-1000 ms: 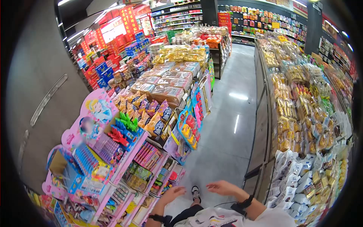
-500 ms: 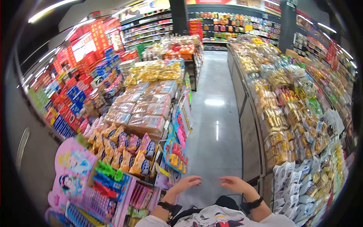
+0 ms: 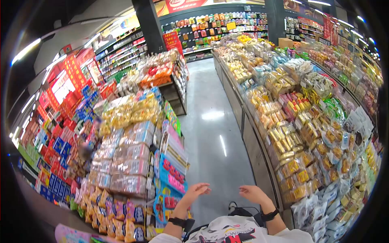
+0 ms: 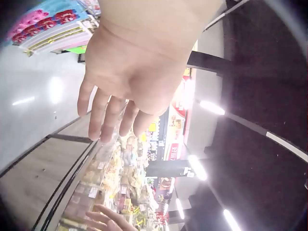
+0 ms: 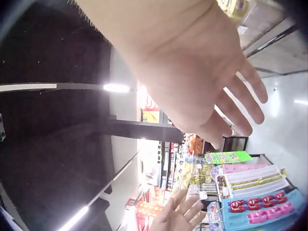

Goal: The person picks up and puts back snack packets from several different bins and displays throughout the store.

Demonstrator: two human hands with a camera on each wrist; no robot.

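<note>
In the head view my left hand (image 3: 195, 192) and right hand (image 3: 254, 194) are held out in front of the body, apart, with the floor visible between them. The left wrist view shows the left palm (image 4: 134, 72) and its relaxed fingers, with nothing in them. Seen from the right wrist, the right hand (image 5: 197, 77) has its fingers extended and is likewise bare. Nearest the left hand hangs a blue card of small red and pink toys (image 3: 172, 172). Packaged pastries (image 3: 298, 178) on the right-hand display lie beyond the right hand.
A grey aisle floor (image 3: 202, 93) runs forward between two long displays. On the left are snack bags (image 3: 121, 214) and stacked plastic-wrapped packs (image 3: 129, 158); a wood-panelled counter side (image 3: 243, 125) borders the right. Dark pillars (image 3: 152, 26) and wall shelves stand farther back.
The view has moved forward along the aisle and turned right. The pink princess display has slid down to the lower left edge. Both hands stay raised and hold nothing.
</note>
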